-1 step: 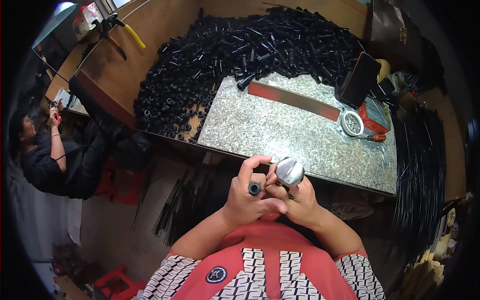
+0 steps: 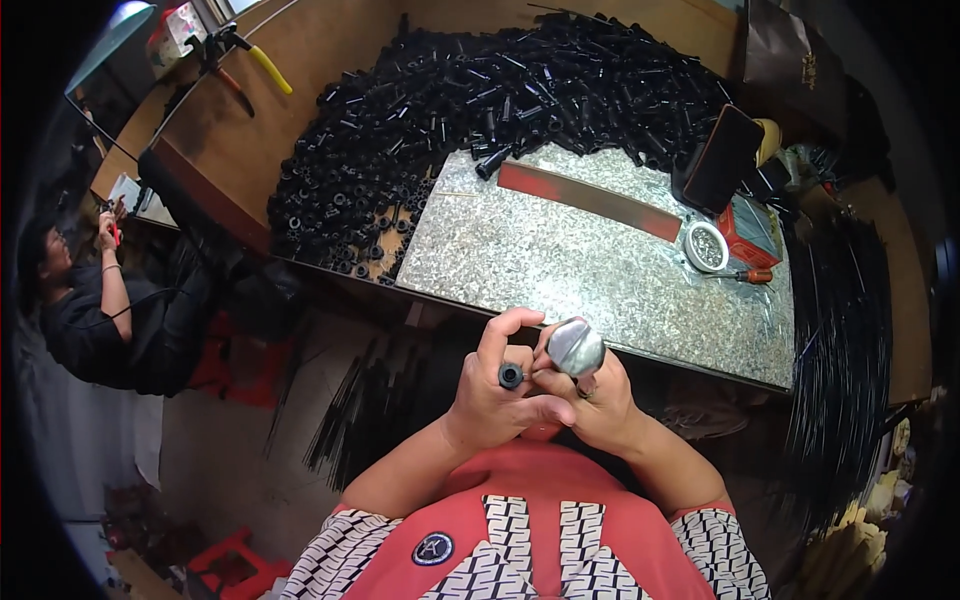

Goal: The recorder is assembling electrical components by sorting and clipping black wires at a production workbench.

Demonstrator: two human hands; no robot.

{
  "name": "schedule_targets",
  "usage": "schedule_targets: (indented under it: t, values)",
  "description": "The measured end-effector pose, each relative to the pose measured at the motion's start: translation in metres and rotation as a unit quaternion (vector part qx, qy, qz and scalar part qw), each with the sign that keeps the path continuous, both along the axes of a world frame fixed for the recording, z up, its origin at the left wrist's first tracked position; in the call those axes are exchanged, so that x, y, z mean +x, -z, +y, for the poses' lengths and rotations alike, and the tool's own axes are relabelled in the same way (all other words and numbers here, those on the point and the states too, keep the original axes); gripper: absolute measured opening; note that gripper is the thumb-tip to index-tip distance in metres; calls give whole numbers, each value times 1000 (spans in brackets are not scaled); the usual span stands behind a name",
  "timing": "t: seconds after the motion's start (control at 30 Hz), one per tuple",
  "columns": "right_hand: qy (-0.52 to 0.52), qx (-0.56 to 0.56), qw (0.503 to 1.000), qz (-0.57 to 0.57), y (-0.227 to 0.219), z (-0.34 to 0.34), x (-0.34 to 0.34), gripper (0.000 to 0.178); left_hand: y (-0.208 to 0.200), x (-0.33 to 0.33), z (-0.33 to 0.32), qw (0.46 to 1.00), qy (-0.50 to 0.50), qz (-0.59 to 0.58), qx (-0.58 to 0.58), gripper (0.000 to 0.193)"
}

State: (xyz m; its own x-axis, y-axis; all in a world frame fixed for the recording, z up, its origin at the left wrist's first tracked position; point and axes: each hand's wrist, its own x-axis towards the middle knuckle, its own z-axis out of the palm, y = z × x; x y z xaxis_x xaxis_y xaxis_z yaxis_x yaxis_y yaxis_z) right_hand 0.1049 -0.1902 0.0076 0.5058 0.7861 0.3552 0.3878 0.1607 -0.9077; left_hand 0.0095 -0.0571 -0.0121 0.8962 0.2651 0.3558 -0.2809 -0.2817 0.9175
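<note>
Close in front of my chest, both hands meet just off the near edge of the bench. My left hand (image 2: 490,400) is closed around a small black tubular part (image 2: 510,376), whose round hollow end faces up; its index finger arches above. Beside it, my right hand (image 2: 605,405) grips a tool with a broad, shiny metal end (image 2: 576,347) that has a ridge across it. The tool's lower part is hidden by my fingers, so its kind cannot be made out. The fingertips of both hands touch or nearly touch between the two things.
A big heap of black tubular parts (image 2: 500,90) covers the bench's back and left. On the speckled slab (image 2: 560,270) lie a flat reddish bar (image 2: 590,202), a white dish (image 2: 706,246) and a screwdriver (image 2: 755,276). A phone (image 2: 722,160) stands behind; a co-worker (image 2: 110,310) sits left.
The metal end of the tool in my right hand has tipped slightly left and downward in the picture. My left hand and the black part have barely moved.
</note>
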Motion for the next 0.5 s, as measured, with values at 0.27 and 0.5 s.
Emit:
schedule_targets:
  t: [0.27, 0.5]
  values:
    - [-8, 17, 989, -144, -8, 3, 0, 31, -8, 0, 1, 1000, 26, -15, 7, 80]
    - [-1, 7, 988, -154, -8, 6, -3, 31, 2, 1, 0, 998, 28, -22, -43, 82]
